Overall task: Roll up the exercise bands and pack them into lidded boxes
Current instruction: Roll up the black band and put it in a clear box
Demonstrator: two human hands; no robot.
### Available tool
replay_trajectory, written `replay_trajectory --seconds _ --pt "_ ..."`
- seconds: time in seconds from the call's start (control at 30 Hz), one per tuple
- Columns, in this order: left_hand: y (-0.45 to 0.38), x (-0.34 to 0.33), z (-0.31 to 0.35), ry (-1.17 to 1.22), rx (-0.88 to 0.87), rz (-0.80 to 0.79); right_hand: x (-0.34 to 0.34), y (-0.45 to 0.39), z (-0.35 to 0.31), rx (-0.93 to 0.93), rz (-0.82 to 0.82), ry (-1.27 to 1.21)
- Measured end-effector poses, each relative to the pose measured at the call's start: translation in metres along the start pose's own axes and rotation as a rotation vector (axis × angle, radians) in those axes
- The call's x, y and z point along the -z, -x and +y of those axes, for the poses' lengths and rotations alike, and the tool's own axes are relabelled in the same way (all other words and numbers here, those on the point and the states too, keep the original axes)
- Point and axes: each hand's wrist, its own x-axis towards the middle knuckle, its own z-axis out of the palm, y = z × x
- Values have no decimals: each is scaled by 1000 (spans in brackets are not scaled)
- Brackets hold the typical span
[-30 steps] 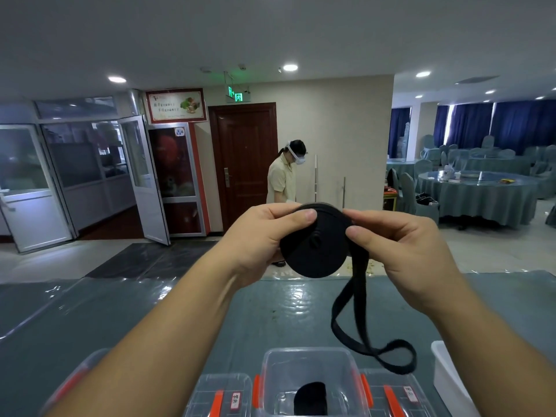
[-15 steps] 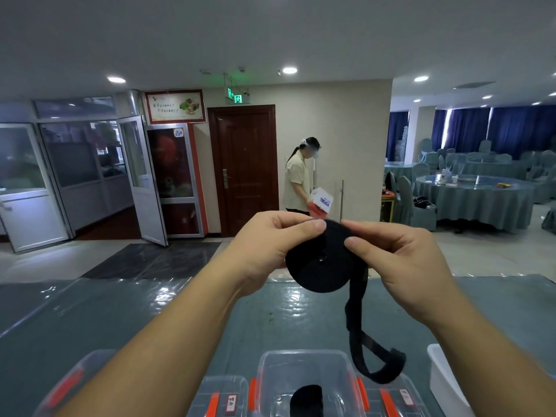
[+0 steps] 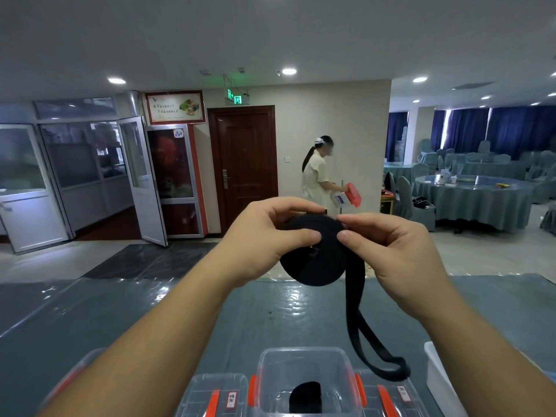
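Note:
A black exercise band (image 3: 316, 260) is wound into a thick disc held up at chest height. My left hand (image 3: 264, 236) grips the roll from the left, thumb across its face. My right hand (image 3: 391, 248) pinches its upper right edge. The unrolled tail (image 3: 358, 320) hangs down from the right side and ends in a loop just above the table. Below stands an open clear box (image 3: 304, 362) with orange latches; a dark rolled band (image 3: 305, 397) lies inside.
Two clear lids or boxes with orange clips flank the open box, one on the left (image 3: 215, 395), one on the right (image 3: 391, 395). A white container edge (image 3: 436, 374) sits at the right. The teal table (image 3: 150, 314) is covered in shiny plastic. A person (image 3: 317, 173) walks in the background.
The hanging tail has shortened as the band was wound onto the roll. My right thumb moved onto the roll's face. The background person walked to the right.

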Motion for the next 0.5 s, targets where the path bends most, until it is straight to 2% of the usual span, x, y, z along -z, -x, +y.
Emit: replay_trajectory --seconds 0.1,0.3,0.5 --pt "1 0 -2 72 -25 111 5 0 -3 -21 -11 -17" --pt "5 -6 -2 -106 -85 0 5 -4 -8 -27 8 26" --pt "10 -7 -3 -37 -114 79 8 2 -3 -71 -34 -18"
